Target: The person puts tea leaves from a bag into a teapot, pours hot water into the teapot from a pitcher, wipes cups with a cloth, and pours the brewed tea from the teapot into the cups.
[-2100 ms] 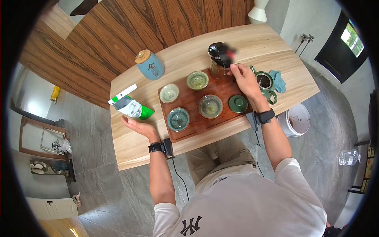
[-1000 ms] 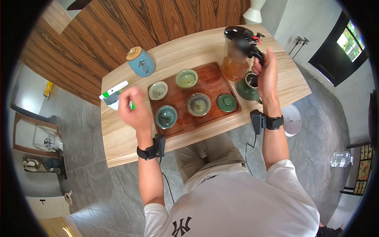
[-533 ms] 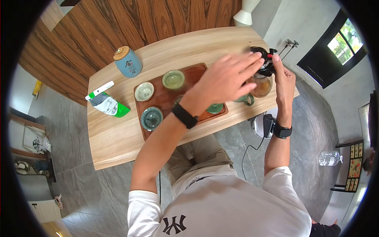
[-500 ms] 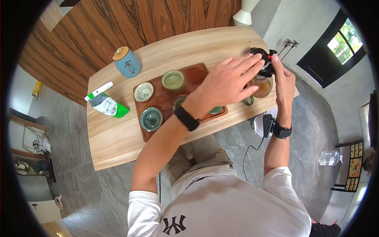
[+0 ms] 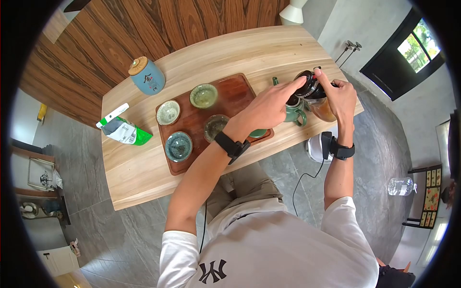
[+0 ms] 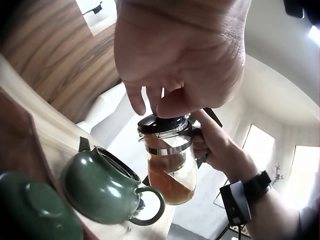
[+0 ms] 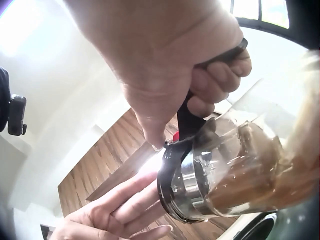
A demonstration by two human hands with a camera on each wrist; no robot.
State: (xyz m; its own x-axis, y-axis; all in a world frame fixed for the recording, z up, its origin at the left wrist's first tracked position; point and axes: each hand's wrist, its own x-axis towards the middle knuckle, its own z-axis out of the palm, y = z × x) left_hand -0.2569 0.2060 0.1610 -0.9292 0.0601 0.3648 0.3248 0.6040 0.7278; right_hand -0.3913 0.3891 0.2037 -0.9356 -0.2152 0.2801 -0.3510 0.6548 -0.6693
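My right hand (image 5: 342,101) grips the black handle of a glass tea pot (image 6: 172,170) that holds amber tea. My left hand (image 5: 271,105) reaches across, its extended fingertips at the pot's black lid (image 6: 162,123); the right wrist view shows those fingers (image 7: 135,200) nearly straight. Tilted, with the tea's surface slanting inside, the glass pot is beside and above a green teapot (image 6: 97,187). That teapot stands lidless on the table, partly covered by my left hand in the head view. Its green lid (image 6: 37,207) lies on the tray.
A reddish wooden tray (image 5: 240,91) carries several cups, among them a light green cup (image 5: 204,96) and a dark blue-green cup (image 5: 178,146). Left of it are a blue canister (image 5: 148,80) and a green-white pouch (image 5: 126,133). A white bucket (image 5: 315,149) stands below the table's edge.
My right hand has lifted the glass pot off the tray and carried it right, past the green teapot, then tilted it. My left hand has come from the pouch across to the pot's lid.
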